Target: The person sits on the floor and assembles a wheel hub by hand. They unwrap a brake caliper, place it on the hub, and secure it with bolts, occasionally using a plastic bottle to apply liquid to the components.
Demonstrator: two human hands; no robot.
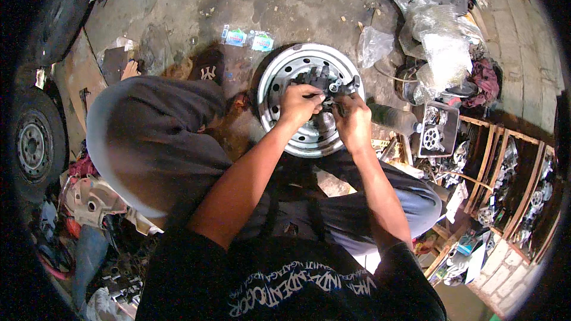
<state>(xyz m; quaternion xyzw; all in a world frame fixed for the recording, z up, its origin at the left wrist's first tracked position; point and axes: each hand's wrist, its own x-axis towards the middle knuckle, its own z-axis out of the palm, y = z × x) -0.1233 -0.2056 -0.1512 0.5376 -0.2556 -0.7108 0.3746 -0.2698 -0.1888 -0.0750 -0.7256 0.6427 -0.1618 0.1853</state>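
Observation:
A silver steel wheel rim (278,120) with round holes lies flat on the floor in front of me. Over its middle is a dark mechanical part (321,77) with metal fittings, its exact kind unclear. My left hand (300,106) is closed at the part's near left side, thumb and fingers pinched together. My right hand (355,120) grips its right side with curled fingers, beside a black rounded end (355,83). Both hands sit close together above the rim, and their fingers hide the lower portion of the part.
Right of the rim lie a dark plastic bottle (392,120) and a grey bin of metal parts (440,128). Wooden compartments (505,172) hold several metal parts. Clear plastic wrap (440,47) is heaped beyond. A tyred wheel (33,142) stands at far left; two small packets (262,41) lie ahead.

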